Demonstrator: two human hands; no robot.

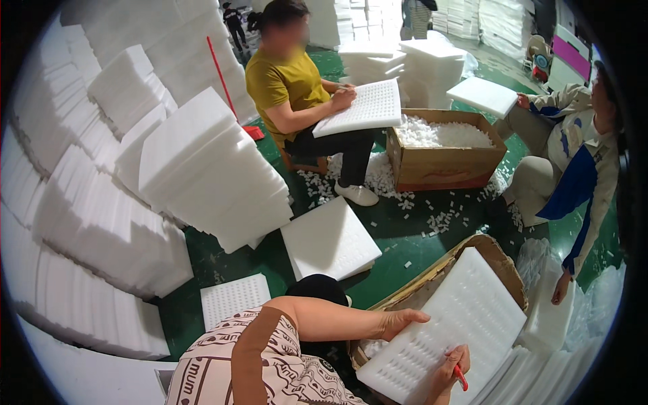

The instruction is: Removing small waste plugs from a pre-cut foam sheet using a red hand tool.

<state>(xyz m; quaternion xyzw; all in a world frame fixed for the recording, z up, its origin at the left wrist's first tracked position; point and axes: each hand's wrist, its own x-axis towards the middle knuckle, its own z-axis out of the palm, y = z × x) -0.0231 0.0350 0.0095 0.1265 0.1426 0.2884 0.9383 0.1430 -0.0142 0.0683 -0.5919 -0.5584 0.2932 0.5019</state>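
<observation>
A white foam sheet [466,307] with rows of small holes lies tilted across an open cardboard box [503,253]. My left hand [403,322] grips the sheet's left edge, its thumb on top and the other fingers mostly hidden. Over the sheet's lower part, my right hand [449,368] is closed around a slim red-handled tool [461,378]; its working end is hidden, so I cannot tell its exact kind. White bits show inside the box beneath the sheet.
Tall stacks of white foam [209,169] stand at left. Foam sheets [331,239] lie on the green floor ahead. A person in a yellow shirt [290,81] works on a holed sheet beside a carton of foam bits [445,162]. Another person [574,148] sits at right, holding a sheet.
</observation>
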